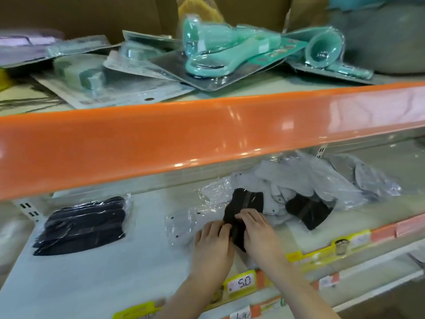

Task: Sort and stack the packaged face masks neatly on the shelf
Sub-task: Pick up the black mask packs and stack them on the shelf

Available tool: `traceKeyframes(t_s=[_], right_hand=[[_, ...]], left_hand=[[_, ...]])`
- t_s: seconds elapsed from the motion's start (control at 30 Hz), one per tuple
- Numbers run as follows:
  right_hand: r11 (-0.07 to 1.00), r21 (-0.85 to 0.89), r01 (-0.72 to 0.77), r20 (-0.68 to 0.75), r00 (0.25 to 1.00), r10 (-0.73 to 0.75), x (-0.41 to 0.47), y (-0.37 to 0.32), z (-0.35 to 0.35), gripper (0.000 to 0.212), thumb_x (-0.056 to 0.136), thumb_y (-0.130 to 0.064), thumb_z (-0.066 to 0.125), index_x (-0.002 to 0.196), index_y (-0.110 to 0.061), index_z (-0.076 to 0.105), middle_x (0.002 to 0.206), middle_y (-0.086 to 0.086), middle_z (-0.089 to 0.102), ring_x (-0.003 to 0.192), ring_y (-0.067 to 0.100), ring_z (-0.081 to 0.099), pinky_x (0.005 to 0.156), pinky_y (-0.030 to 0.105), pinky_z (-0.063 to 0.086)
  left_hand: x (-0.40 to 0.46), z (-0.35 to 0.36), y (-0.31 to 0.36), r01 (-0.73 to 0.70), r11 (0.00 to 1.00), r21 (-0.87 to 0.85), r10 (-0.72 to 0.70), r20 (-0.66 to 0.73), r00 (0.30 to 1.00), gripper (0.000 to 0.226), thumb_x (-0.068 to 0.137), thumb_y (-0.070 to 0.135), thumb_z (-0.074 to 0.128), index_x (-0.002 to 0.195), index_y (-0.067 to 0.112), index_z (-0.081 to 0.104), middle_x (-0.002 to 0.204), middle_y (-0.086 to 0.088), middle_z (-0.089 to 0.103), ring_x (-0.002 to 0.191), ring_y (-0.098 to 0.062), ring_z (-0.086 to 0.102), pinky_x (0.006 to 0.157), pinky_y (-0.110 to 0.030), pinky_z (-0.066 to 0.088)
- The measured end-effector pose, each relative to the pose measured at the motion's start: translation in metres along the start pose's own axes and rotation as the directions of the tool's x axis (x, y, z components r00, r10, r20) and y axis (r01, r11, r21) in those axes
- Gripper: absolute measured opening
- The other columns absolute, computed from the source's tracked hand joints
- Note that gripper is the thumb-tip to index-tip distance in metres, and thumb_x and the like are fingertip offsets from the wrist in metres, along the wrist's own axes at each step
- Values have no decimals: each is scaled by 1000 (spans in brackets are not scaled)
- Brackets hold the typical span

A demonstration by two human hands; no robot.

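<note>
Black masks, orange shelf edge, teal packs

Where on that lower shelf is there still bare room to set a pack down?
Bare shelf lies between the dark stack and the black pack under both hands, and in front of the stack. The right is crowded with loose grey packs.

A pale shelf with yellow price tags along its front edge. Under both hands lies a black mask packet. Well left of them sits a neat stack of dark packets. Just right lies another black packet against a loose heap of pale, possibly grey, packets.
</note>
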State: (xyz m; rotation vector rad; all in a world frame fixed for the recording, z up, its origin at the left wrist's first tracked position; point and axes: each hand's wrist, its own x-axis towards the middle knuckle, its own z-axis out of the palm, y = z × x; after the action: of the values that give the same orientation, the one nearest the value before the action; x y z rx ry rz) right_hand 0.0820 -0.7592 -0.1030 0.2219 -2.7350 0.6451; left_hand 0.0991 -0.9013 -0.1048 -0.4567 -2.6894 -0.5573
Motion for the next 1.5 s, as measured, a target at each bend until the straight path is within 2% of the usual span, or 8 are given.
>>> traceKeyframes(t_s=[0.1, 0.5, 0.8, 0.93, 1.07, 1.2, 1.4, 1.5], right_hand=[[1000, 14, 21, 89, 996, -22, -2, 13, -2, 58, 49, 13, 71, 101, -13, 69, 111, 3, 65, 99, 26, 66, 75, 34, 58], [980, 20, 199, 331, 923, -195, -6, 36, -16, 62, 88, -14, 53, 146, -29, 35, 156, -9, 23, 142, 11, 23, 116, 25, 22], [977, 52, 207, 283, 935, -213, 1, 42, -19, 57, 87, -19, 52, 141, -34, 43, 149, -18, 34, 136, 4, 32, 109, 20, 27], [961, 13, 277, 171, 946, -275, 6, 37, -20, 34, 72, -34, 54, 103, -32, 69, 106, -17, 65, 97, 5, 62, 78, 28, 55], [945, -37, 324, 106, 942, -319, 12, 35, -20, 23, 76, -38, 45, 80, -30, 67, 78, -16, 61, 73, 7, 61, 61, 23, 48], [939, -48, 341, 95, 937, -336, 13, 39, -16, 17, 65, -23, 70, 81, -27, 65, 80, -14, 60, 74, 10, 60, 61, 24, 45], [953, -55, 297, -55, 952, -300, 9, 48, -9, 11, 76, -18, 53, 79, -19, 64, 86, -6, 59, 78, 18, 58, 63, 31, 50], [967, -50, 251, -69, 965, -254, 9, 48, -11, 20, 70, -12, 77, 74, -19, 60, 77, -6, 55, 68, 18, 57, 60, 33, 50]], left_hand=[[2, 8, 8, 11, 1000, 17, -12, 36, 999, 32, 77, 31, 43, 91, 21, 70, 93, 6, 67, 86, -19, 65, 68, -34, 54], [-3, 31, 6, 23, 997, 70, -18, -78, 997, 29, 83, 28, 46, 96, 21, 70, 105, 5, 66, 98, -18, 62, 86, -31, 39], [-5, 32, 6, -19, 997, 80, 31, -150, 988, 27, 84, 31, 48, 98, 21, 70, 107, 5, 66, 99, -18, 62, 86, -31, 40], [-5, 28, 12, -44, 992, 119, 67, -193, 979, 25, 83, 32, 52, 93, 19, 71, 103, 4, 68, 95, -19, 64, 82, -32, 40], [-3, 21, 19, -63, 983, 171, 86, -131, 988, 30, 78, 44, 54, 90, 20, 70, 92, 7, 69, 86, -15, 64, 71, -32, 50], [3, 15, 13, -19, 972, 235, 52, -135, 990, 9, 70, 21, 73, 72, 20, 64, 69, 5, 60, 61, -19, 60, 54, -29, 44], [5, -2, -3, 77, 964, 256, -25, -202, 979, 7, 67, 12, 68, 70, 15, 62, 63, 3, 57, 55, -21, 57, 50, -31, 43], [4, -11, -11, 172, 936, 308, -100, -238, 966, 3, 70, 16, 65, 71, 14, 64, 63, 2, 57, 54, -23, 56, 53, -35, 45]])
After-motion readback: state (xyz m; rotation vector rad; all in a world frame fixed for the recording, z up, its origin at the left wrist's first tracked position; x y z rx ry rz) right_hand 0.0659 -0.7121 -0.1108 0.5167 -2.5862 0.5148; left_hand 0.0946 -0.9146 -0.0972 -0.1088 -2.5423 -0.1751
